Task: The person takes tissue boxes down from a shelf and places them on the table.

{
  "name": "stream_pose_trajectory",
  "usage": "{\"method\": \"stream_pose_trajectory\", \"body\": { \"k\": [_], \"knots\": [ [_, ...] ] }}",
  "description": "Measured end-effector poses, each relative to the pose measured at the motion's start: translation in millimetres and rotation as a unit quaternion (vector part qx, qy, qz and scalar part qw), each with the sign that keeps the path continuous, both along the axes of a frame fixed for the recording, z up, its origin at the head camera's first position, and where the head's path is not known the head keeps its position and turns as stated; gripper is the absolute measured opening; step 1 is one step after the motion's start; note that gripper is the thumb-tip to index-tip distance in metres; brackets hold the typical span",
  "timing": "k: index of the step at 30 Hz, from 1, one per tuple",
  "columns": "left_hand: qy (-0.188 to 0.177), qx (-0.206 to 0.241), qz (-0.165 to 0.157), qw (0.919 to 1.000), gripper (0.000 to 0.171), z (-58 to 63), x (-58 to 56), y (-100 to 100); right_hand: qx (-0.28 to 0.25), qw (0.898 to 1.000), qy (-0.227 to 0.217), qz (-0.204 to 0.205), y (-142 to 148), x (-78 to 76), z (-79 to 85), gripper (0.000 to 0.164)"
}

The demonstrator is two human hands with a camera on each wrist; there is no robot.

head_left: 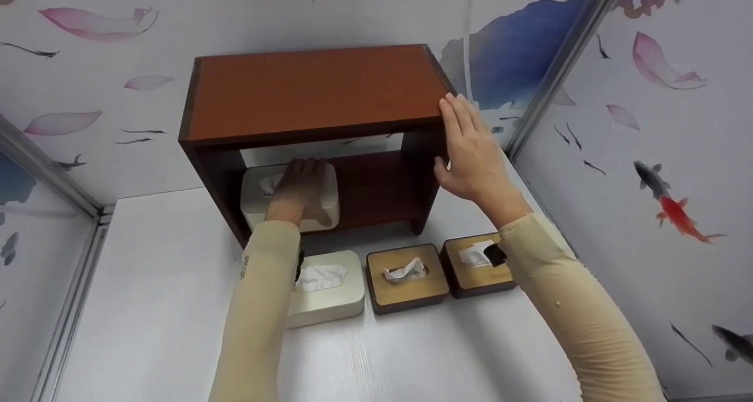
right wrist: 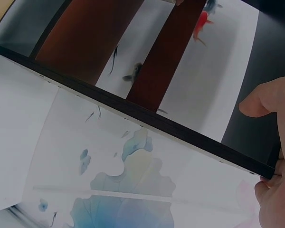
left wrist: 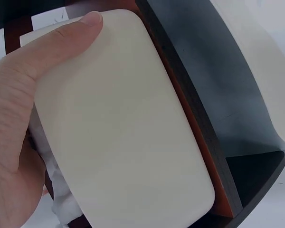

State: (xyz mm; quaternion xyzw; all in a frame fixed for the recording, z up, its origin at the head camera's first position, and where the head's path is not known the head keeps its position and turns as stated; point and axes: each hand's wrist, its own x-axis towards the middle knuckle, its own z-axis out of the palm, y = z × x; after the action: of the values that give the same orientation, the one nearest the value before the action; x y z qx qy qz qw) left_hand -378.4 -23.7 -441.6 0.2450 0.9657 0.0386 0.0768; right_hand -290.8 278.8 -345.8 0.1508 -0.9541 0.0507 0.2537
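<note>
A brown wooden shelf (head_left: 317,93) with a dark edge and an open front stands at the back of the table. Inside it, at the left end of the lower board, sits a white tissue box (left wrist: 123,114). My left hand (head_left: 299,184) grips this box, its fingers over the top and the thumb against the front face. Part of the tissue shows beneath that hand in the left wrist view. At the shelf's upper right corner, my right hand (head_left: 473,155) holds the side panel (right wrist: 256,128), thumb on the panel's inner side and fingers over the outer edge.
Before the shelf, a second white tissue box (head_left: 352,293) and two brown-topped tissue boxes with dark sides, one in the middle (head_left: 412,293) and one at the right (head_left: 476,281), stand in a row. Printed walls (head_left: 676,172) enclose the white table (head_left: 159,308).
</note>
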Motion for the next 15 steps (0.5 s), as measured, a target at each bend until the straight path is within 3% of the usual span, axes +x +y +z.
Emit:
{"method": "stream_pose_trajectory", "body": {
  "k": [6, 15],
  "knots": [
    [0.019, -0.009, -0.016, 0.9996, 0.128, -1.6, 5.8, 2.3, 0.000, 1.000, -0.001, 0.002, -0.5, -0.1, -0.3, 0.085],
    [0.051, -0.009, -0.031, 0.9982, 0.124, 7.6, 19.1, 8.7, -0.008, 1.000, -0.002, -0.002, -1.6, -0.8, -1.0, 0.086]
  ]
}}
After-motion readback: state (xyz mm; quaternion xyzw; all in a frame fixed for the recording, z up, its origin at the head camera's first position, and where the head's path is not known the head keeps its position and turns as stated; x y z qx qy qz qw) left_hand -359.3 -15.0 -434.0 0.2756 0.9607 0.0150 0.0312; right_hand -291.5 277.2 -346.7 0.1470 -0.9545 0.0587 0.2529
